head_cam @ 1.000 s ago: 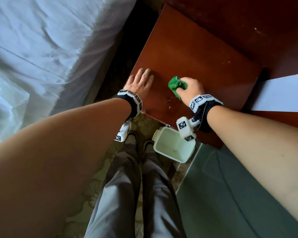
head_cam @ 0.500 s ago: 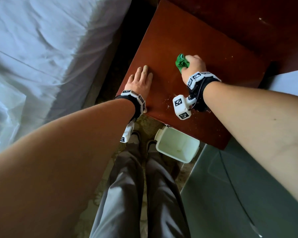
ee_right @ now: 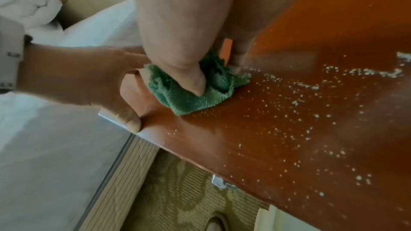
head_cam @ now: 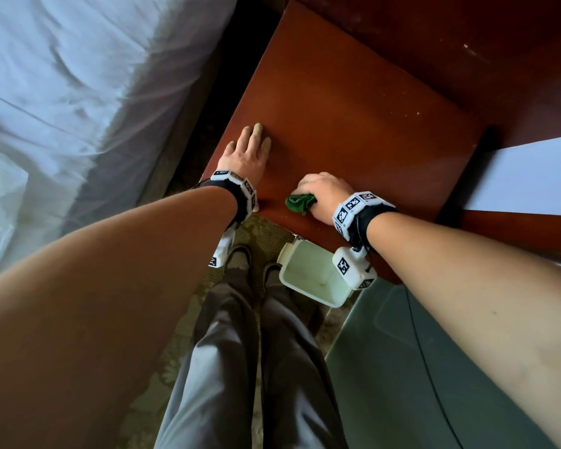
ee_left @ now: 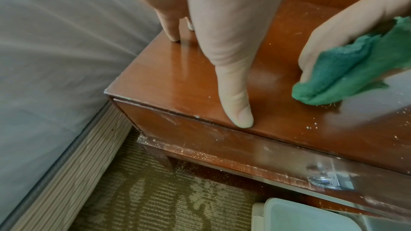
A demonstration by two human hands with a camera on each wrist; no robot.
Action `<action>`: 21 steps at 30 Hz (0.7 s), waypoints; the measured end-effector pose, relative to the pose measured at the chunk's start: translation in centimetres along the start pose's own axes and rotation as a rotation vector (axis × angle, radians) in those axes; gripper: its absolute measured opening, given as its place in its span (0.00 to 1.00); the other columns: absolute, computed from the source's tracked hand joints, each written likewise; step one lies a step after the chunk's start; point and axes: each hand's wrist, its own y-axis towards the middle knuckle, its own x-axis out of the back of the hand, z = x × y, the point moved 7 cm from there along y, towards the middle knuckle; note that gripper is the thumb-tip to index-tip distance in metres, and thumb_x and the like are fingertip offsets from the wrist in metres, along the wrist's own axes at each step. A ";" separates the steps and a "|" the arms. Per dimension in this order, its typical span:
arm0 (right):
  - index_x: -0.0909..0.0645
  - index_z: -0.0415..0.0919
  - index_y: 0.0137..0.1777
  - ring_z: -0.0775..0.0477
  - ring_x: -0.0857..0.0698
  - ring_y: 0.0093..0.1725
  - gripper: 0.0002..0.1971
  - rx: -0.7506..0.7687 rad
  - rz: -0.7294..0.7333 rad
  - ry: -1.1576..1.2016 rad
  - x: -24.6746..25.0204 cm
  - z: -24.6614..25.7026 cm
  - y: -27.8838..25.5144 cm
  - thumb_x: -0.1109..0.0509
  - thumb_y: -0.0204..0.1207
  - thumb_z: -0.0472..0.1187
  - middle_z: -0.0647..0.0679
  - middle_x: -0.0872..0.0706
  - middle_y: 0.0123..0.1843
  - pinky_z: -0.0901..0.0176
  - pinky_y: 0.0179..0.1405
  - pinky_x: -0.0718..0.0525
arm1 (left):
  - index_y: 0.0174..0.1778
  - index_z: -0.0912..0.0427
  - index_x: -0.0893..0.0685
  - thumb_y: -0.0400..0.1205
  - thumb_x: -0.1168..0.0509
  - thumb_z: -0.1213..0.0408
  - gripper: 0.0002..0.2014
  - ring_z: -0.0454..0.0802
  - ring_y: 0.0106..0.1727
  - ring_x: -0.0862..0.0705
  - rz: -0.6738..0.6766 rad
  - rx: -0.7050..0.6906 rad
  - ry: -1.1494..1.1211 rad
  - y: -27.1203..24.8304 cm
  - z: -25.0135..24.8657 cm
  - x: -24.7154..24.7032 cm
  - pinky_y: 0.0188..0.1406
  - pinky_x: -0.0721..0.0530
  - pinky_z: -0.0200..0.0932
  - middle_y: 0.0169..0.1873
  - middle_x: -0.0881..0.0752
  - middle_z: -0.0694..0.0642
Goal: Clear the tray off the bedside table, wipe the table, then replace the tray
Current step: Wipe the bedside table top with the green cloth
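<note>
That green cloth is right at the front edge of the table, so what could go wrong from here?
The right hand wipes the green cloth through pale crumbs by the bedside table front edge. Some crumbs could fall past the white bin onto the patterned carpet. The left hand lies flat close beside the cloth, so the cloth might push grit against it.

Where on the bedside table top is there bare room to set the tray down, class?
Bare: the table top beyond both hands, up to its far edge. Crowded: the near edge, with the left hand flat, the right hand gripping the green cloth, and crumbs.
</note>
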 end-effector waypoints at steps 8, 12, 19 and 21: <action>0.13 0.50 0.58 0.46 0.16 0.55 0.16 -0.120 -0.344 0.270 4.9 -1.1 0.6 0.29 0.70 0.38 0.56 0.14 0.56 0.51 0.52 0.16 | 0.87 0.59 0.58 0.66 0.19 0.47 0.65 0.62 0.86 0.58 -0.019 -0.010 -0.036 0.0 0.2 0.0 0.83 0.45 0.58 0.85 0.63 0.62; 0.15 0.53 0.61 0.45 0.22 0.62 0.21 -0.041 -0.200 0.130 3.3 1.3 1.6 0.35 0.71 0.33 0.58 0.17 0.61 0.51 0.58 0.19 | 0.87 0.60 0.57 0.71 0.21 0.51 0.59 0.62 0.86 0.58 -0.055 -0.015 -0.060 0.1 0.2 0.1 0.84 0.46 0.59 0.85 0.62 0.63; 0.17 0.59 0.64 0.45 0.25 0.67 0.24 0.165 0.035 -0.121 0.0 5.4 1.4 0.32 0.72 0.32 0.55 0.20 0.65 0.50 0.59 0.19 | 0.86 0.61 0.58 0.57 0.15 0.47 0.72 0.63 0.86 0.58 -0.011 -0.030 -0.052 -0.1 -0.1 0.0 0.84 0.45 0.58 0.85 0.62 0.64; 0.19 0.62 0.63 0.42 0.22 0.66 0.26 0.146 0.088 -0.136 -0.7 5.1 0.9 0.31 0.71 0.34 0.53 0.23 0.66 0.47 0.61 0.18 | 0.86 0.62 0.58 0.58 0.15 0.47 0.71 0.63 0.86 0.58 -0.015 -0.029 -0.046 -0.1 0.0 0.0 0.84 0.45 0.58 0.85 0.62 0.64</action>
